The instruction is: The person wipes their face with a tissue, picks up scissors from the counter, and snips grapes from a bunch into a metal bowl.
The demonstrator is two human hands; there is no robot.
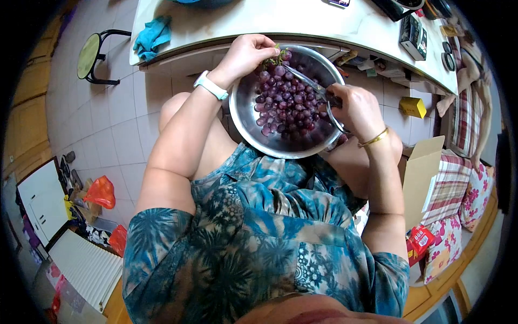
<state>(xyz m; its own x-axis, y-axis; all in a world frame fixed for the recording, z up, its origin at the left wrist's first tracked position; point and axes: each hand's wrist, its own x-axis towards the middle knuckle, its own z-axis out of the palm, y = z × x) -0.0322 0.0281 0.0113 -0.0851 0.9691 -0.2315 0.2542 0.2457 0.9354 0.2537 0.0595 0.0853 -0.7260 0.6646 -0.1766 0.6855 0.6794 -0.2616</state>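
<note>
A wide steel bowl (244, 121) rests on my lap, with many loose purple grapes (288, 108) heaped inside. My left hand (255, 51) pinches a green grape stem (275, 58) over the bowl's far left rim; a few grapes hang from it. My right hand (356, 108) is closed around the handles of a pair of scissors (310, 82) at the bowl's right side. The blades point up and left, their tips close to the stem and the grapes. Whether the tips touch a stalk cannot be made out.
A white marble-topped table (237, 19) stands just beyond the bowl, with a teal cloth (152, 38) at its left corner. A round stool (89, 56) is at the left. To the right are an open cardboard box (423, 173), a yellow box (413, 107) and another person's legs (472, 67).
</note>
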